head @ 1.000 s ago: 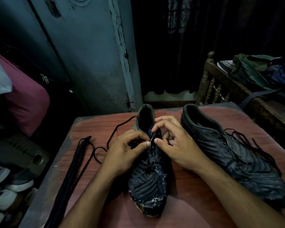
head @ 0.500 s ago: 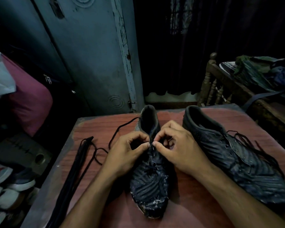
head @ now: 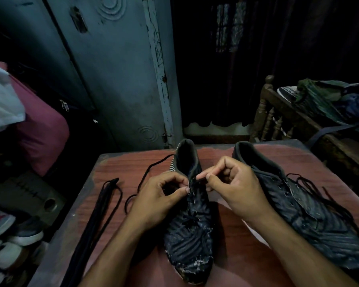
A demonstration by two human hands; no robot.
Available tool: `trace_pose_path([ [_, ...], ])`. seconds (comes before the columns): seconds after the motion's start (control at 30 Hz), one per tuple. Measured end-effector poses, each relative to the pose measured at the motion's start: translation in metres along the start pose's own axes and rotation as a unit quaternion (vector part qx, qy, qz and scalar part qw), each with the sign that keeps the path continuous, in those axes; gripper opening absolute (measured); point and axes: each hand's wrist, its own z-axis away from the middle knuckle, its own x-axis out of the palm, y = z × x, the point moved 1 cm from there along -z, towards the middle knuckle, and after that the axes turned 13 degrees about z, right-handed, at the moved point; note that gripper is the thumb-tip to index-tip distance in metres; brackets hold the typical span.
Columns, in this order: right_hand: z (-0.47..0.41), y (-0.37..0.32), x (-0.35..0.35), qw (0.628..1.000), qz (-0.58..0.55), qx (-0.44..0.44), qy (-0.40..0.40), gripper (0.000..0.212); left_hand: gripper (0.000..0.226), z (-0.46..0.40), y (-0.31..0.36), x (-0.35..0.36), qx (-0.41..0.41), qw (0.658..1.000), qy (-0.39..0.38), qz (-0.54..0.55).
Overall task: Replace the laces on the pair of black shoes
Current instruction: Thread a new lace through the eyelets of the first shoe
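Observation:
Two black shoes lie on a reddish table [head: 226,266]. The middle shoe [head: 190,241] points its worn toe at me, laced partway up. My left hand [head: 158,199] pinches the shoe's left edge near the top eyelets, thumb and forefinger together. My right hand [head: 234,187] pinches the black lace end just right of the tongue. A loose stretch of that lace [head: 151,172] trails left behind my left hand. The right shoe [head: 303,208] lies at an angle with its laces [head: 319,189] slack and spread.
A bundle of spare black laces [head: 97,216] lies along the table's left edge. Shoes [head: 6,237] are stacked on the floor at lower left. A pink bag [head: 39,131] and a grey cabinet door [head: 112,79] stand behind; a wooden frame with clothes [head: 323,96] is at right.
My right hand has drawn up and to the right, away from my left hand, pulling the lace end with it. The left hand stays at the eyelets.

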Motion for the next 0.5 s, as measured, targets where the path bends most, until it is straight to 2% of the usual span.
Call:
trace_pose_path([
  [0.1, 0.0, -0.005, -0.001, 0.996, -0.082, 0.034, 0.024, 0.018, 0.014, 0.0, 0.0, 0.0, -0.011, 1.0, -0.007, 0.009],
  [0.3, -0.003, -0.018, -0.016, 0.974, -0.198, 0.037, 0.102, 0.01, 0.01, 0.002, 0.002, 0.002, -0.028, 0.999, 0.001, 0.037],
  [0.43, -0.005, -0.017, -0.016, 0.977, -0.182, 0.021, 0.112, 0.006, 0.01, 0.002, 0.001, 0.003, -0.025, 0.999, 0.007, 0.03],
  [0.5, -0.004, -0.012, -0.014, 0.987, -0.108, -0.01, 0.114, 0.007, 0.012, 0.002, 0.001, 0.003, -0.02, 1.0, 0.007, 0.023],
])
